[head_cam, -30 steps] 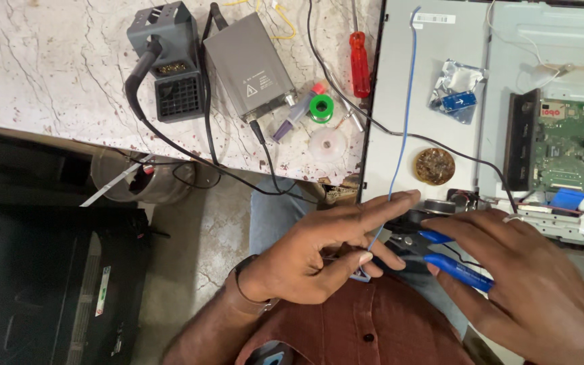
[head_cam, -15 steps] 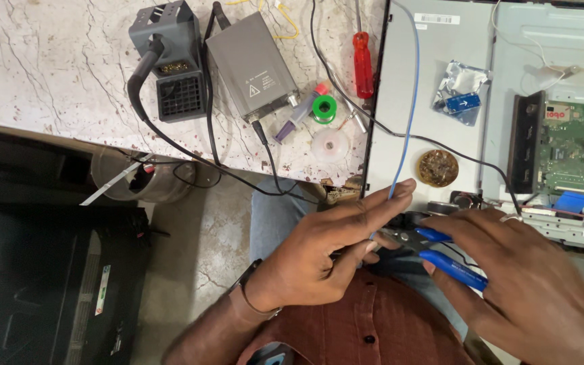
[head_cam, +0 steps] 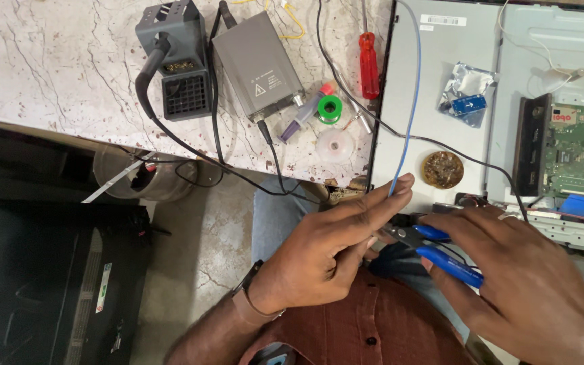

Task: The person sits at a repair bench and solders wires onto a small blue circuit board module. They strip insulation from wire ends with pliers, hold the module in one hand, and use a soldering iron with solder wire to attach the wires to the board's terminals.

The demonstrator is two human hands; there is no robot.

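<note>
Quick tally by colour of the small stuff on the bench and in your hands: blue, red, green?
Blue: 2, the wire held in the left hand and the cutters in the right hand.
Red: 1, the screwdriver.
Green: 1, the solder spool.
Total: 4.

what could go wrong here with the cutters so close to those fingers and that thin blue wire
1. The left hand pinches the blue wire right beside the tip of the blue-handled cutters in the right hand; a slip might nick a fingertip.
2. The wire is thin, so squeezing too hard could sever it rather than strip it.
3. A cut offcut may fly onto the exposed circuit board nearby.
</note>
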